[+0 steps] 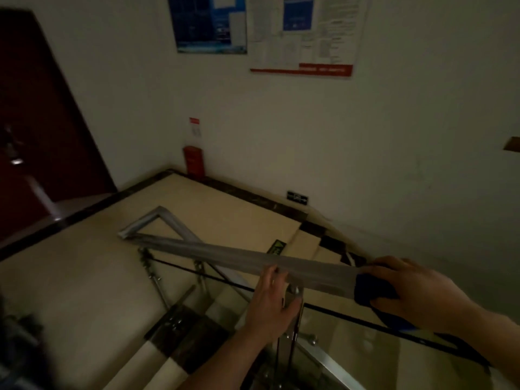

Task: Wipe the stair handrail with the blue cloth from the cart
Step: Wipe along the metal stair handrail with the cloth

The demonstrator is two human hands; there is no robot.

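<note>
**Blue cloth pressed on the handrail, both hands at the rail**

At the far left stands a dark red door (42,122), its handle catching a little light. The pale landing floor (84,277) spreads out below it, edged with a dark border. Against the far wall sits a red box (193,160) with a small red-topped notice above it, and higher up hang a blue poster (208,23) and a white notice board (306,35) with a red strip along its bottom.

The metal handrail (225,253) runs from a bent corner at the middle left down toward the near right, carried on steel posts with glass panels (351,339) beneath.

The left hand (271,301) rests at the near side of the rail, fingers curled up against its edge and thumb by the top of a steel post (292,319); it grips lightly, holding nothing else.

Further right, the right hand (413,291) is clamped down over the blue cloth (368,289), which is wrapped over the top of the handrail, a dark fold showing at the hand's left and a brighter blue tail hanging below the wrist. Steps descend on the far side of the rail.
</note>
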